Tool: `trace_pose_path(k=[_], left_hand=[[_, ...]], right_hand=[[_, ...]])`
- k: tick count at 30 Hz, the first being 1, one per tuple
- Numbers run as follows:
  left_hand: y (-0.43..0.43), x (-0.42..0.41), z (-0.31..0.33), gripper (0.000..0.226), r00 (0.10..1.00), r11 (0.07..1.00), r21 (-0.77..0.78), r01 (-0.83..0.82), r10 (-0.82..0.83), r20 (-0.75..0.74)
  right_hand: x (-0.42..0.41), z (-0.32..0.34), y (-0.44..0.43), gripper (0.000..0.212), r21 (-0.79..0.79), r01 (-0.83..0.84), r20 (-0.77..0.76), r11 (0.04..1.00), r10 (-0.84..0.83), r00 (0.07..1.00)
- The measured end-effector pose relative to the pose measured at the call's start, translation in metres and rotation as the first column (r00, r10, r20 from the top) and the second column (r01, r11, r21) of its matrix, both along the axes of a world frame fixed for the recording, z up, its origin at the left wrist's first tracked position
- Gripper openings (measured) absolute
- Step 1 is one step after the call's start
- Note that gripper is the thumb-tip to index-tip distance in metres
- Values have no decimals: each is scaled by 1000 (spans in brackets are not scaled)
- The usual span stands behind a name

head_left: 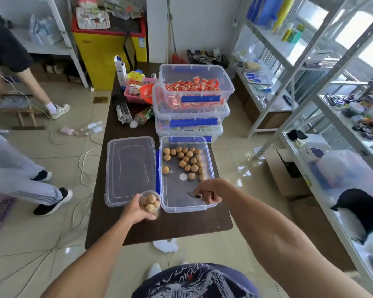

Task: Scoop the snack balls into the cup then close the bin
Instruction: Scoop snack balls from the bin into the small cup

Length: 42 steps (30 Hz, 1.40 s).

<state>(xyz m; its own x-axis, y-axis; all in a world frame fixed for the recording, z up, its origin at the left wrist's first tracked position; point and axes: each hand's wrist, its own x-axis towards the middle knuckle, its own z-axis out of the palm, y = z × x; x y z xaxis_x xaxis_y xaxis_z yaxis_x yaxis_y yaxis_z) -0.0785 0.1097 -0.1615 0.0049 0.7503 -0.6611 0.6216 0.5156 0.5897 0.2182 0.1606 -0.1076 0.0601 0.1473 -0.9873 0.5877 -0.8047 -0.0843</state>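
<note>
The task looks partly done. The left hand (pixel 136 208) grips a clear cup (pixel 150 203) just off the bin's near-left corner, over the table (pixel 170 224), and the cup already holds about four balls (pixel 150 202), near its rim, so it seems close to full. The right hand (pixel 208 193) is clenched around a small clear scoop (pixel 192 194), hard to make out, held low over the bare near half of the open bin (pixel 210 166); the scoop appears empty, though I cannot be sure. What is left, by my reading: perhaps one more scoop, then setting the cup and scoop aside and closing the bin. The lid (pixel 130 168) lies flat on the table, just beside the bin on its left, not yet fitted. Counting: one cup, one scoop, one lid, one open bin. Loose balls in the bin (pixel 187 160) number roughly two dozen, clustered in the far half, with one apart near the left wall; the exact figure is uncertain because some overlap. A small pale disc (pixel 183 177) also lies on the bin floor. Behind stand three stacked bins (pixel 192 104), the top one open and full of red packets (pixel 192 86). Two other people's legs show at the left.
</note>
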Motion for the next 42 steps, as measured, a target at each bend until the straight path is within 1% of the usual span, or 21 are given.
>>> trace_pose_path(k=[4, 7, 8, 10, 13, 16, 19, 21, 23, 25, 28, 34, 38, 42], left_hand=[[0, 0, 2, 100, 1000, 997, 71, 26, -27, 6], [-3, -1, 1, 96, 1000, 995, 95, 25, -25, 1], [-5, -1, 0, 93, 1000, 995, 94, 21, -21, -1], [-6, -2, -1, 85, 999, 995, 90, 32, -30, -15], [-5, -4, 3, 78, 987, 987, 53, 151, -148, -55], [0, -4, 6, 78, 975, 975, 47, 217, -213, -67], [2, -3, 5, 77, 971, 971, 63, 230, -224, -83], [2, -6, 0, 74, 972, 973, 67, 222, -216, -91], [0, -9, -5, 72, 977, 976, 78, 203, -196, -87], [-1, -11, -9, 70, 982, 980, 81, 180, -174, -72], [-1, -12, -12, 67, 986, 984, 85, 159, -155, -53], [-1, -12, -19, 66, 990, 987, 78, 140, -138, -22], [-2, -14, -22, 69, 991, 988, 76, 135, -134, -23], [-2, -15, -23, 72, 990, 988, 73, 137, -135, -28]], right_hand=[[1, -19, -1, 40, 6, 180, -34, 984, -180, 983], [2, -31, -2, 40, -33, 311, -29, 950, -312, 950], [2, -35, -3, 39, -45, 326, -14, 944, -327, 945], [1, -39, -1, 38, -54, 312, 21, 948, -312, 950], [1, -50, 13, 34, 43, 315, 74, 948, -317, 945], [-7, -58, 32, 31, 88, 204, 74, 975, -211, 975], [-3, -68, 51, 36, 258, 179, 98, 949, -210, 973], [2, -73, 60, 33, 381, 183, 90, 906, -234, 968], [3, -75, 70, 29, 449, 188, 63, 873, -241, 969], [0, -80, 82, 27, 476, 177, 61, 861, -233, 971], [-6, -87, 93, 18, 496, 137, 110, 858, -219, 970], [-21, -89, 113, 21, 559, 170, 105, 811, -273, 956], [-24, -98, 98, 25, 610, 176, 109, 773, -302, 947], [-18, -103, 71, 22, 647, 116, 128, 753, -257, 958]])
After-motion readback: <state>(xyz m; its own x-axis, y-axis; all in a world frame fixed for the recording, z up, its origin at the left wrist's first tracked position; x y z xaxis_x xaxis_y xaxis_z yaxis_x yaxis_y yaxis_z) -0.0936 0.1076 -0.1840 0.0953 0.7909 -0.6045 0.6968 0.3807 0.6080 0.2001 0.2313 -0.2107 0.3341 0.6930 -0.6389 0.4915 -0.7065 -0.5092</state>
